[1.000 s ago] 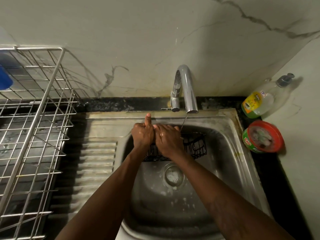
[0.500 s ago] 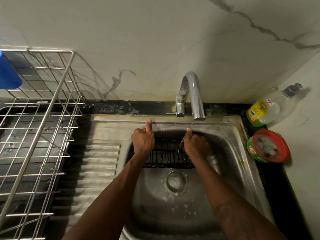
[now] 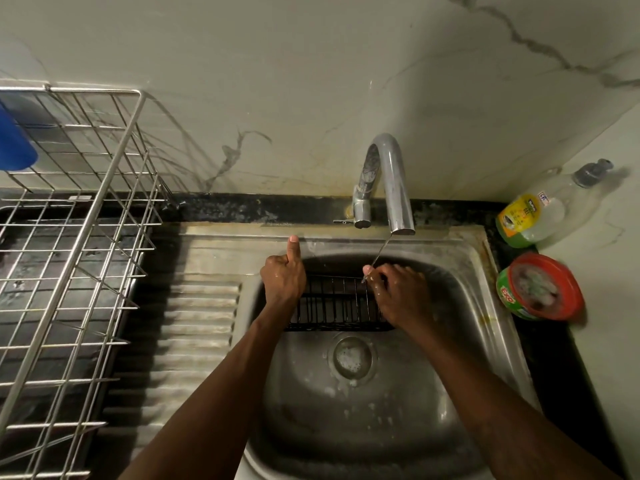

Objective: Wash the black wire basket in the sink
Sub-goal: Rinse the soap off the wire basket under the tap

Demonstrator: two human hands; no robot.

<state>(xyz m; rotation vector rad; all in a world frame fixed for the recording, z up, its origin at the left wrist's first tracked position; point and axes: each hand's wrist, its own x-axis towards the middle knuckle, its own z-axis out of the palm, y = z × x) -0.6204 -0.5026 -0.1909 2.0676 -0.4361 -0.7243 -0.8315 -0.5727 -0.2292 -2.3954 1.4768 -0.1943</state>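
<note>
The left hand (image 3: 282,284) and right hand (image 3: 398,292) are gripping opposite ends of the black wire basket (image 3: 337,304), holding it near the sink's (image 3: 467,271) back edge so the tap's (image 3: 388,181) thin stream is rinsing it.

Wire basket (image 3: 337,303) in the sink (image 3: 460,258) under the faucet (image 3: 391,181), between left hand (image 3: 283,284) and right hand (image 3: 398,292).

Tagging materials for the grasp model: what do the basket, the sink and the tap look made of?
Black wire basket: thin metal wire, probably with a black coating; matte, open grid. Sink: looks like stainless steel, brushed and dulled, with soft grey reflections and suds near the drain. Tap: polished metal, likely chromed; it shows bright mirror-like highlights.
</note>
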